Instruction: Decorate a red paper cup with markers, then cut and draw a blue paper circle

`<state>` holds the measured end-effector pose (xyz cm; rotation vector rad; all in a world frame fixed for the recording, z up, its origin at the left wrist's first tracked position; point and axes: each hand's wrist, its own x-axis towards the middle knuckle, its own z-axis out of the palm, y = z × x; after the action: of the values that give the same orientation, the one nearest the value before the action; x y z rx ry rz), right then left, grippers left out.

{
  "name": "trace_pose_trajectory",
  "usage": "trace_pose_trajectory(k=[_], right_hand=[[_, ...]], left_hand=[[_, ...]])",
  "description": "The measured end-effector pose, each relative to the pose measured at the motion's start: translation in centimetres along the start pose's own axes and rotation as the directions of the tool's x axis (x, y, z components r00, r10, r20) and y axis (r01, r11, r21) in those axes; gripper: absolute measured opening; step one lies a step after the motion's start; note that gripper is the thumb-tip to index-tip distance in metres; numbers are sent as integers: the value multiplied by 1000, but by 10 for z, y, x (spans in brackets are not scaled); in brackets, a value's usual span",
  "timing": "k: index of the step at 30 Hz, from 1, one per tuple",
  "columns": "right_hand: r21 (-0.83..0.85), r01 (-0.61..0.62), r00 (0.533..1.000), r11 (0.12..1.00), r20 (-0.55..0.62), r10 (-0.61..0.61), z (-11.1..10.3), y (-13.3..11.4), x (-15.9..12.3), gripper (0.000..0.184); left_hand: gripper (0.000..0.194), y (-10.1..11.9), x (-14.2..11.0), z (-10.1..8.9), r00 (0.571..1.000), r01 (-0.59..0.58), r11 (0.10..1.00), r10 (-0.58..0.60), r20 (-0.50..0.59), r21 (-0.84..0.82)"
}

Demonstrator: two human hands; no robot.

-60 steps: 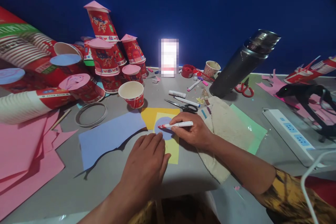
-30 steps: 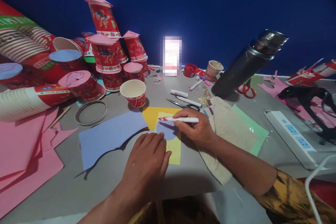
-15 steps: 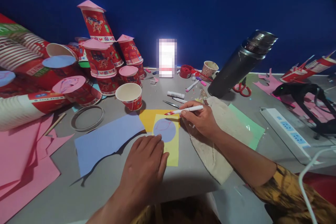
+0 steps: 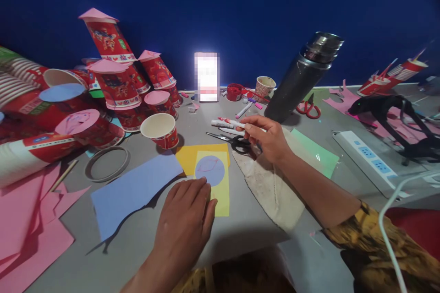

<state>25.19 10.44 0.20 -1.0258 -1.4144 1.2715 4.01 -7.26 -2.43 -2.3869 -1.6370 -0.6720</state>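
Observation:
My left hand (image 4: 187, 213) lies with its fingers extended flat over yellow paper (image 4: 222, 206), fingertips at the lower edge of a blue paper circle (image 4: 206, 174). A curved red outline is drawn on that circle. My right hand (image 4: 268, 137) grips a white marker with a red tip (image 4: 238, 122), pointing left. It is just above a capped white marker (image 4: 220, 124) on the table; whether they touch I cannot tell. Black-handled scissors (image 4: 240, 143) lie below my right hand, beside a beige cloth (image 4: 268, 187).
Red paper cups with pink tops (image 4: 113, 84) are stacked at left, near an upright cup (image 4: 159, 132) and a tape ring (image 4: 107, 165). A blue sheet (image 4: 137, 197) lies left of my hand. A dark flask (image 4: 302, 78) and power strip (image 4: 369, 160) are at right.
My right hand has moved away from the blue circle, up and back toward the capped marker, still holding the red-tipped one. My left hand stays beside the circle. The view has shifted slightly.

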Motion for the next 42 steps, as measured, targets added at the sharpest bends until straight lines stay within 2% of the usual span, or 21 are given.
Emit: trace_pose_trajectory(k=[3,6,8,10,14,18,22,25,27,30,33,38,42], right_hand=[[-38,-16,997,999,69,19,-8,-2,6,28],[-199,-34,979,979,188,73,-13,-8,8,25],[-330,-43,947,943,286,144,-17,-14,7,19],[-456,-2,928,890,330,171,-24,-23,5,15],[-629,154,923,762,366,116,-43,-37,1,19],[-596,226,858,770,496,132,-55,-34,-6,23],[-667,249,870,702,472,140,-54,-21,-10,22],[-711,385,866,588,499,36,-51,-18,-5,14],[-743,420,873,521,487,-9,-48,-19,2,10],[-816,363,913,450,407,2,-40,-18,16,16],[-885,307,935,349,349,63,-31,-11,30,13],[-895,271,937,355,330,118,-27,-3,40,4],[-892,245,943,380,310,121,-30,-7,39,8]], left_hand=[[18,1,0,1,1000,4,1000,-4,0,-7],[16,1,0,1,1000,5,1000,-5,1,-10],[15,0,0,1,1000,0,1000,0,-13,-11],[15,-1,-1,2,1000,-1,1000,1,-29,-11],[14,-3,-2,4,999,-22,1000,21,-44,-12],[13,-7,-4,6,998,-40,999,41,-48,7],[13,-12,-7,9,996,-54,999,54,-68,11],[14,-15,-7,11,992,-75,997,75,-100,11],[15,-14,-7,11,993,-75,997,75,-91,8],[15,-12,-5,10,996,-52,999,51,-75,-6],[16,-9,-4,8,996,-34,999,32,-81,-23],[18,-8,-3,8,997,-30,999,28,-73,-27],[16,-8,-2,7,997,-31,999,30,-73,-21]])
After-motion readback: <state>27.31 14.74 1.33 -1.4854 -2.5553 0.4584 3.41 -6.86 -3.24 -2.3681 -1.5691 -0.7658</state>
